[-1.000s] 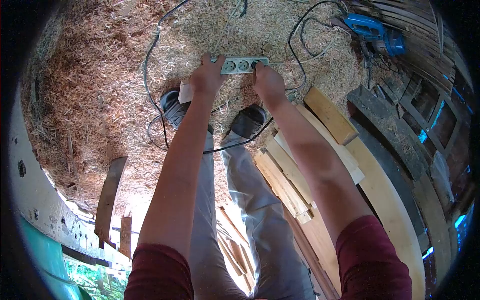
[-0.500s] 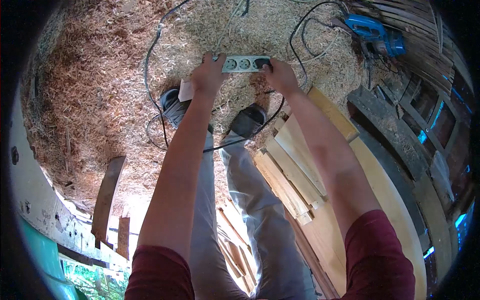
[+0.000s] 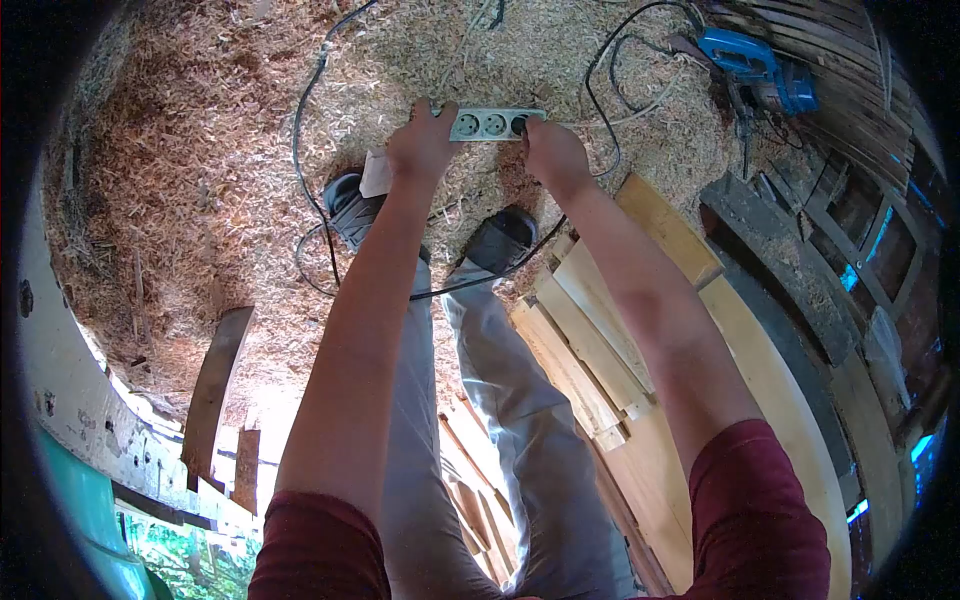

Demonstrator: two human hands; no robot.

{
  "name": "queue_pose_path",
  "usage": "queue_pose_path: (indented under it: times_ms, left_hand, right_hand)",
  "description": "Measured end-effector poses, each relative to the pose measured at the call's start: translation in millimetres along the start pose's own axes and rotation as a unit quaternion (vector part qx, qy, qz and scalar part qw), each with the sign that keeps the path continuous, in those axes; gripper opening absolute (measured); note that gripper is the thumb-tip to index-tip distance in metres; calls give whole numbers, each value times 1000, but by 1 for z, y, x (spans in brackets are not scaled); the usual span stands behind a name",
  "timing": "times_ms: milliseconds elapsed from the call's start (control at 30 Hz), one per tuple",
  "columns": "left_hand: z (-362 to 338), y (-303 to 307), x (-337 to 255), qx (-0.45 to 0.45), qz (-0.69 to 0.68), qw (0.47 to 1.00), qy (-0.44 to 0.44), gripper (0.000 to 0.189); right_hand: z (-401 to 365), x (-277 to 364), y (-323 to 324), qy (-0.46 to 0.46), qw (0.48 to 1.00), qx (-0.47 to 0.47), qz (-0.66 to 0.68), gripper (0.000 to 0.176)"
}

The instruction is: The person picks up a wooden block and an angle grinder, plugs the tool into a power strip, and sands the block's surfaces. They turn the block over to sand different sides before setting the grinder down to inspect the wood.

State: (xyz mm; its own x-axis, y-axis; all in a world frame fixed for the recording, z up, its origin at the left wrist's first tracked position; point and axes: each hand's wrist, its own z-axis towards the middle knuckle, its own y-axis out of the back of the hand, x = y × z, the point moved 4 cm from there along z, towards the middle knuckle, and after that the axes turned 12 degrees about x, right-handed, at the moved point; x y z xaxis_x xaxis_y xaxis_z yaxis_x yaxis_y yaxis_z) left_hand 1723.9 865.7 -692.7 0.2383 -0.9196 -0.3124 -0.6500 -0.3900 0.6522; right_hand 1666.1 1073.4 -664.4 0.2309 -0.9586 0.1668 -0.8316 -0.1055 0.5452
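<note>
A white power strip (image 3: 482, 126) with several round sockets is held level above the floor, out beyond my shoes. My left hand (image 3: 421, 148) is closed around its left end. At the other end a black plug (image 3: 519, 125) sits at the rightmost socket. My right hand (image 3: 556, 158) grips this plug, its fingers partly covering it and the strip's end. The sockets to its left show no plug. A black cable (image 3: 555, 228) passes below my right hand and curves across in front of my legs.
Wood shavings (image 3: 200, 150) cover the floor. A blue power tool (image 3: 745, 55) lies at the upper right, cables near it. Wooden boards (image 3: 590, 330) are stacked to my right, with dark planks (image 3: 775, 250) beyond. My shoes (image 3: 500, 240) stand just below the strip.
My right hand has shifted slightly left and down around the plug, and less of the plug shows now. The left hand keeps its hold on the strip.
</note>
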Motion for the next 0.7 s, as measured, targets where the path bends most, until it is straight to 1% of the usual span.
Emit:
queue_pose_path:
  times_ms: [100, 200, 267, 300, 367, 400, 467, 500, 533, 567, 600, 633, 667, 700]
  left_hand:
    - [-1, 1, -1, 5, 1, 1000, 0, 67]
    - [1, 1, -1, 20, -1, 1000, 2, 69]
    - [2, 2, -1, 33, -1, 999, -1, 71]
    - [0, 0, 1, 22, -20, 1000, -2, 72]
    - [-5, -4, 6, -5, -53, 999, -5, 73]
    - [-16, 2, 7, -29, -92, 995, 19, 69]
    - [-39, 20, 7, -80, -164, 981, 62, 64]
    - [-40, 7, 19, -64, -181, 980, 59, 60]
    - [-40, -21, 40, -49, -200, 977, 56, 57]
    - [-36, -24, 48, -36, -219, 974, 50, 58]
    - [-56, 11, 35, -51, -324, 939, 104, 59]
    - [-88, 43, 16, -66, -425, 889, 153, 64]
    - [-104, 59, 7, -46, -482, 855, 186, 66]
    - [-118, 72, -1, -27, -537, 815, 217, 69]
  right_hand:
    - [10, 9, -5, -5, 999, -23, -28, 15]
    - [18, 11, -8, -14, 999, 22, -36, 14]
    - [16, 10, -9, -14, 1000, 6, -27, 13]
    - [15, 9, -8, -14, 1000, -3, -24, 13]
    - [10, 6, -1, -26, 999, 25, -8, 18]
    - [6, 5, 3, -33, 999, 39, 3, 21]
    - [-20, 10, 19, -23, 999, -42, 18, 26]
    - [-38, 16, 30, -19, 996, -86, 25, 29]
    - [-55, 22, 37, -6, 991, -111, 72, 28]
    - [-74, 28, 41, 6, 984, -137, 117, 28]
    - [-91, 34, 44, 21, 973, -165, 161, 27]
    - [-102, 37, 38, 50, 942, -92, 318, 27]
    - [-115, 44, 32, 82, 882, -14, 464, 28]
    - [-131, 51, 28, 78, 845, -4, 529, 28]
